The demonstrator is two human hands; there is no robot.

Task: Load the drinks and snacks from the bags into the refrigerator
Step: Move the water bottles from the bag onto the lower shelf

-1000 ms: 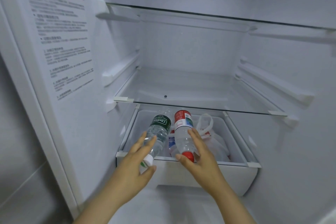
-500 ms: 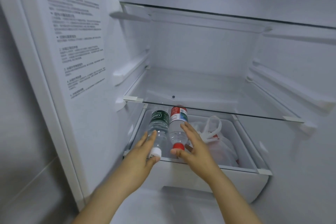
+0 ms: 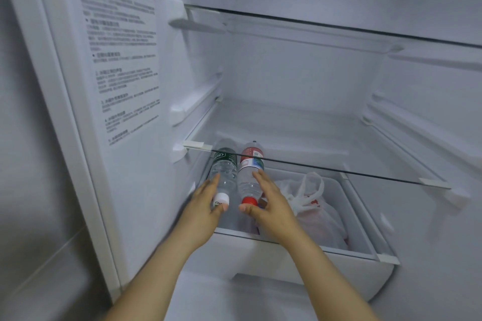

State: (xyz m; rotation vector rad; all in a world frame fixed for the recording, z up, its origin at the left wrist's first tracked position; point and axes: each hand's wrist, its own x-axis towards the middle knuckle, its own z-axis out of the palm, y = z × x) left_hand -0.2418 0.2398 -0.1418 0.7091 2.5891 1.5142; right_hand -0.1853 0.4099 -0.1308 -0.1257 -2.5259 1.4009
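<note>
Two clear water bottles lie side by side, caps toward me, at the left end of the white crisper drawer [image 3: 365, 251], their bases under the glass shelf. The green-label bottle [image 3: 224, 173] has a white cap; my left hand [image 3: 203, 212] holds its neck, thumb under the cap and fingers along its left side. The red-label bottle [image 3: 249, 180] has a red cap; my right hand [image 3: 272, 210] holds it the same way, thumb below the cap and fingers along its right side. A white plastic bag [image 3: 319, 214] with red print sits in the drawer to the right.
The drawer is pulled out beneath a glass shelf [image 3: 339, 173]. A second glass shelf [image 3: 313, 24] spans the fridge higher up. A printed instruction sticker [image 3: 122, 60] covers the left inner wall. Rails line both side walls.
Both hands moved forward and down, carrying the two bottles from above the drawer's front rim deeper into the drawer under the glass shelf. The view shifted closer to the fridge.
</note>
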